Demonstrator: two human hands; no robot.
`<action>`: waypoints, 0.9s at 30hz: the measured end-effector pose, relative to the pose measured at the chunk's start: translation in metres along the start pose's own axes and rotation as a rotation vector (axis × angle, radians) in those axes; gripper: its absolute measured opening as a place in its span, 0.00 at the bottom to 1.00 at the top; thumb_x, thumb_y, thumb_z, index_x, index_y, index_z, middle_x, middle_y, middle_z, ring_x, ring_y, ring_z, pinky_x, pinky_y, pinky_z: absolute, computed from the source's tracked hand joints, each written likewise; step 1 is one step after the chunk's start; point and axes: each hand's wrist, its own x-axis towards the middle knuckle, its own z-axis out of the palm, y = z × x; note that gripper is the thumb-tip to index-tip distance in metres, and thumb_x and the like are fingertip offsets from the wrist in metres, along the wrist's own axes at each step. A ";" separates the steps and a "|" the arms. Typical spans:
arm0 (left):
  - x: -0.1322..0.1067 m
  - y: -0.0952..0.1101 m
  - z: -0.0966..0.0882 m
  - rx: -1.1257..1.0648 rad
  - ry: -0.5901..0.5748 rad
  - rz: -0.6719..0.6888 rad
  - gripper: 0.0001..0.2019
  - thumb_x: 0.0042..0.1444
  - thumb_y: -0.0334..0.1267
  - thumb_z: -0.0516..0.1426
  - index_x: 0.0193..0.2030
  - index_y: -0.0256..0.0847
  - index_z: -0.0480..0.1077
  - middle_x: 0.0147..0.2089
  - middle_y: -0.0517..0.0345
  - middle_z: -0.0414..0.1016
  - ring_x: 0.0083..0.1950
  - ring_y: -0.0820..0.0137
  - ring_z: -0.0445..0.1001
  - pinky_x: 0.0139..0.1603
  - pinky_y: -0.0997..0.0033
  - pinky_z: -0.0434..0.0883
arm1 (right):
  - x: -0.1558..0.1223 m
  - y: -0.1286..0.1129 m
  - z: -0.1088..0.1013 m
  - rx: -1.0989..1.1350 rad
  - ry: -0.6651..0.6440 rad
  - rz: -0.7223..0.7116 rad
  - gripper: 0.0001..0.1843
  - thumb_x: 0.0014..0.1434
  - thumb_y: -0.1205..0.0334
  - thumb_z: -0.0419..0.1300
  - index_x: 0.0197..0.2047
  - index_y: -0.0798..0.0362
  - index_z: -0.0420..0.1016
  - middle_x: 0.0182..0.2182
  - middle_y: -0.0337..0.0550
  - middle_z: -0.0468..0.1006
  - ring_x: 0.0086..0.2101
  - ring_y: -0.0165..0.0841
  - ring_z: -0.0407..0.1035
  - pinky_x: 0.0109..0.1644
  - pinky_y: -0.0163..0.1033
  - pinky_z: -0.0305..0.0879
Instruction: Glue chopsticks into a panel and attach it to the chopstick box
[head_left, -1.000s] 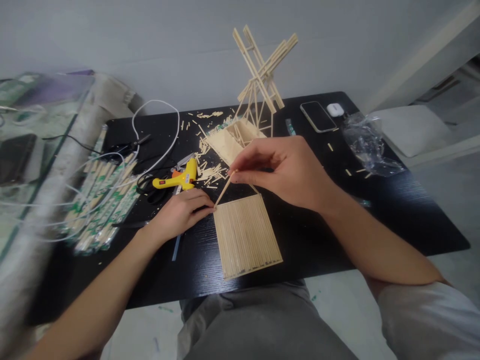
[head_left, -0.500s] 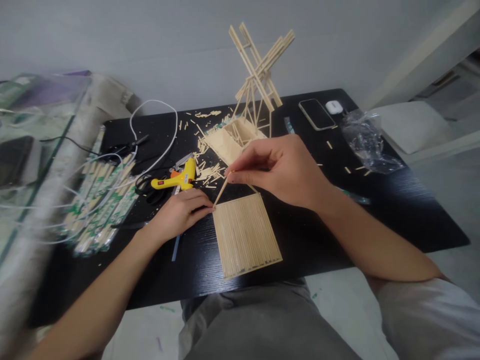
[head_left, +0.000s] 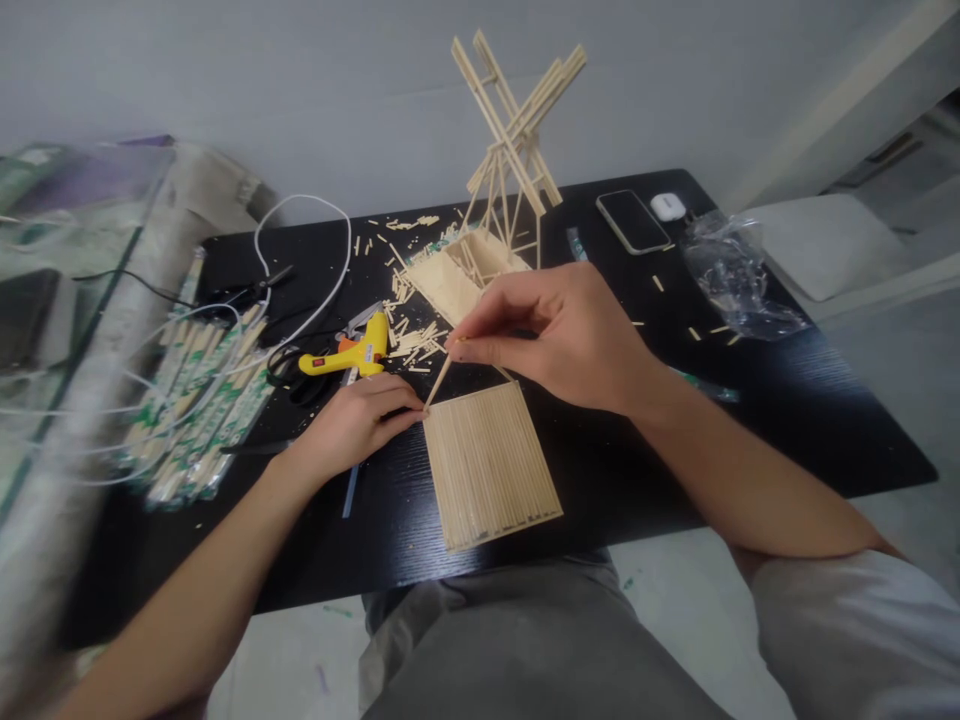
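Note:
A flat panel of thin wooden sticks (head_left: pixel 491 465) laid side by side rests near the front edge of the black table. From its far left corner a wooden stick (head_left: pixel 439 380) slants up. My right hand (head_left: pixel 559 335) pinches this stick near its upper end between thumb and forefinger. At the corner, the closed fingertips of my left hand (head_left: pixel 375 420) hold the stick's foot against the panel. Another stick (head_left: pixel 505 374) rises from the far right corner; its upper part is hidden behind my right hand.
Behind my hands stands a stick-built windmill-like model (head_left: pixel 517 150). A yellow glue gun (head_left: pixel 352 357) lies beyond my left hand, near cut stick scraps (head_left: pixel 416 340). Wrapped chopsticks (head_left: pixel 202 410) and a white cable (head_left: pixel 349 240) lie left. A phone (head_left: pixel 634 222) and clear plastic bag (head_left: pixel 735 275) lie right.
Both hands keep their hold on the stick at the panel's corner, almost unmoved. The whole view has shifted slightly.

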 end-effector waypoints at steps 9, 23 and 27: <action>0.000 0.001 0.000 0.000 0.006 0.000 0.11 0.75 0.42 0.59 0.45 0.42 0.82 0.43 0.53 0.85 0.45 0.65 0.83 0.49 0.64 0.79 | -0.001 -0.002 -0.001 -0.017 -0.003 0.017 0.11 0.59 0.53 0.78 0.35 0.50 0.87 0.35 0.42 0.89 0.38 0.38 0.83 0.46 0.45 0.84; -0.004 -0.002 0.000 0.028 0.054 0.050 0.11 0.75 0.42 0.59 0.49 0.41 0.83 0.48 0.51 0.85 0.48 0.65 0.84 0.52 0.65 0.80 | -0.003 -0.002 0.000 -0.060 -0.001 -0.009 0.07 0.59 0.58 0.78 0.39 0.47 0.87 0.38 0.41 0.89 0.40 0.39 0.84 0.52 0.48 0.84; -0.004 0.000 -0.001 0.013 0.057 0.013 0.10 0.73 0.44 0.62 0.50 0.42 0.83 0.49 0.50 0.84 0.50 0.64 0.84 0.54 0.65 0.80 | -0.003 -0.002 0.000 -0.005 -0.001 -0.020 0.11 0.57 0.62 0.80 0.42 0.44 0.87 0.42 0.40 0.90 0.43 0.40 0.85 0.56 0.49 0.85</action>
